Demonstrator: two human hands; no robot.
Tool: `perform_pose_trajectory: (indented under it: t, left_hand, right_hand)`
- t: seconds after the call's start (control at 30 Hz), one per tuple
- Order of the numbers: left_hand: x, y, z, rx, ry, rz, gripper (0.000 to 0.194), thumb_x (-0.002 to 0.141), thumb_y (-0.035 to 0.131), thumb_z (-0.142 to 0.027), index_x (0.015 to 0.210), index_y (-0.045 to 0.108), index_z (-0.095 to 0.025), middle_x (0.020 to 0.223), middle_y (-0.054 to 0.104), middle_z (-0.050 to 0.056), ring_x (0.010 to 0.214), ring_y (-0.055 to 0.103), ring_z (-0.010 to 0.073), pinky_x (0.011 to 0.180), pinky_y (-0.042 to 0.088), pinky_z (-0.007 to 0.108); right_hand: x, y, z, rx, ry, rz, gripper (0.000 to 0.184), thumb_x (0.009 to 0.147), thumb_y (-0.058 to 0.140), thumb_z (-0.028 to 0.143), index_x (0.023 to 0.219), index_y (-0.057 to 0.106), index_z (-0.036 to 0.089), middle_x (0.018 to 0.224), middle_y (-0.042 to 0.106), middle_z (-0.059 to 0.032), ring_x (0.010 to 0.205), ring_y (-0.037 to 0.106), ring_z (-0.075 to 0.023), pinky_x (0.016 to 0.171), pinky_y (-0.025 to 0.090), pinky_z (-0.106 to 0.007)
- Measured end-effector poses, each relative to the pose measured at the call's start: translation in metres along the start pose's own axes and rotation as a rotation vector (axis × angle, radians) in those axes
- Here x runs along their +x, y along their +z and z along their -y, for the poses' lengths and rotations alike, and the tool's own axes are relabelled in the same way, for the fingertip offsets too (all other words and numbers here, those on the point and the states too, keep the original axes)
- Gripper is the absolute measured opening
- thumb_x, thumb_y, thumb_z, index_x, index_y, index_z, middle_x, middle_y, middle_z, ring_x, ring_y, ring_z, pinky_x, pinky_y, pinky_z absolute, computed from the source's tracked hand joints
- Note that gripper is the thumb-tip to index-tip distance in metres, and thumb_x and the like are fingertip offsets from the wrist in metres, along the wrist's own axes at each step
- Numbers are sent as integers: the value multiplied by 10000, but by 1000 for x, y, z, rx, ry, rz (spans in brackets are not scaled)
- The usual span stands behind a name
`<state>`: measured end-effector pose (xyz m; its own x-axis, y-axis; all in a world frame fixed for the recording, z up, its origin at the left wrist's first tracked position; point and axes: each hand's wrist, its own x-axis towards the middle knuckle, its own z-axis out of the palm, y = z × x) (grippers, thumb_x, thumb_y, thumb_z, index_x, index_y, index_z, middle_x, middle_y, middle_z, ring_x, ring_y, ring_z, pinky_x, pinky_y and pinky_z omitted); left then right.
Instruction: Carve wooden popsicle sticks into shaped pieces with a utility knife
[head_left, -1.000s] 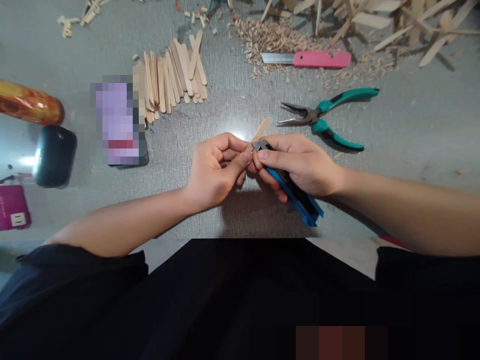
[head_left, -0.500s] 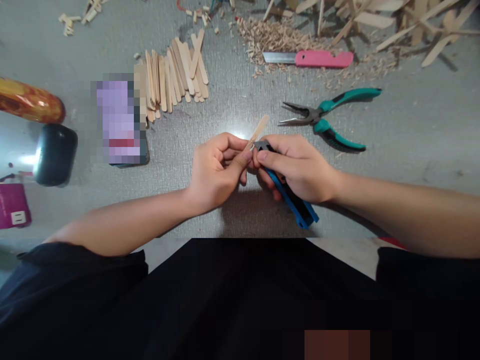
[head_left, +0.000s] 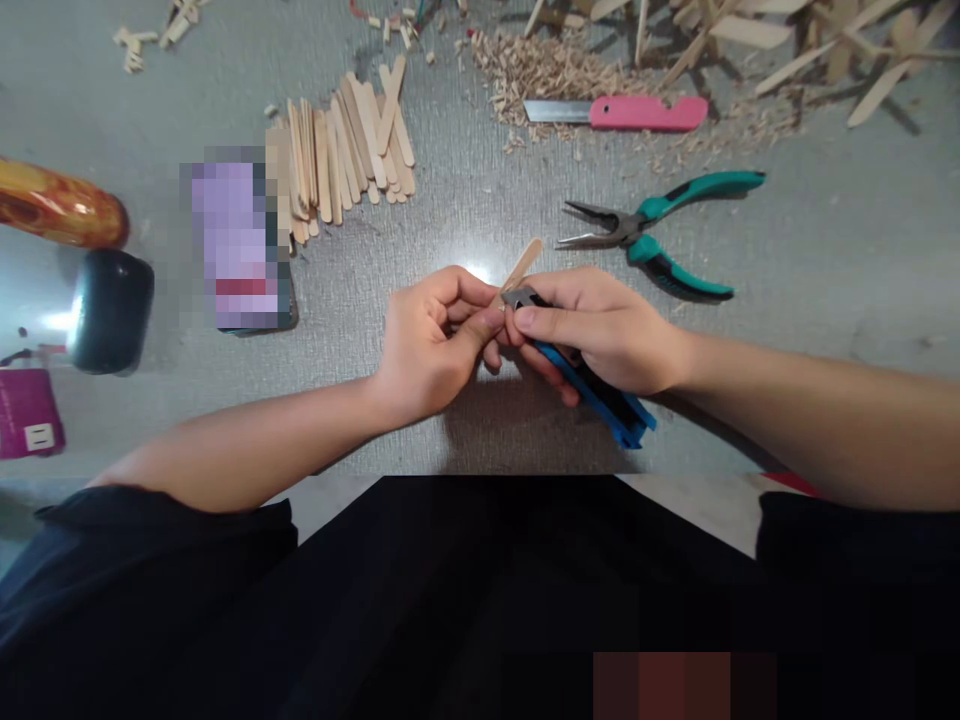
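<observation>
Between its thumb and fingers, my left hand (head_left: 442, 340) pinches a flat wooden craft stick (head_left: 525, 262), which slants up and to the right. My right hand (head_left: 607, 325) is closed around a hand tool (head_left: 592, 390) with blue sides, a dark middle and a grey metal head. That head meets the stick's lower part at the left fingertips; the exact contact is hidden by the fingers. Beyond the right hand lie long-nose pliers (head_left: 634, 230) with green and black handles, their jaws apart.
A pink-handled folding knife (head_left: 649, 113) lies beside wood shavings (head_left: 540, 70). Crossed wooden sticks (head_left: 847, 45) fill the far right. Left are a row of craft sticks (head_left: 345, 140), a blurred phone (head_left: 236, 240), a dark rounded case (head_left: 112, 310), an orange cylinder (head_left: 64, 205) and a purple packet (head_left: 30, 410).
The tool's lower end has swung right and slightly up in my right hand. The stick's tip has shifted a little right and down. My left hand has barely moved.
</observation>
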<state>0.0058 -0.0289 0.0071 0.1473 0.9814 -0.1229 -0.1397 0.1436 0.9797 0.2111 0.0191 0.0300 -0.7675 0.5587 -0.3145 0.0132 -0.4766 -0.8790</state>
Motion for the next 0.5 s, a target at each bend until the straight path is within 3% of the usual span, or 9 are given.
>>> perform_pose_trajectory:
  t: [0.23, 0.5]
  left_hand:
    - [-1, 0, 1, 23, -50, -56, 433, 975, 898, -585, 1006, 709, -198, 738, 802, 20, 540, 733, 134, 451, 536, 232]
    - [0, 1, 0, 34, -41, -54, 428, 954, 926, -569, 998, 716, -199, 699, 780, 2, 535, 723, 128, 449, 521, 220]
  right_hand:
    - [-2, 7, 0, 12, -18, -105, 274, 1134, 675, 326, 884, 624, 227, 593, 646, 52, 428, 588, -127, 406, 483, -235]
    - [-2, 13, 1, -43, 0, -203, 288, 1154, 637, 298, 873, 601, 246, 588, 625, 51, 454, 579, -128, 402, 468, -235]
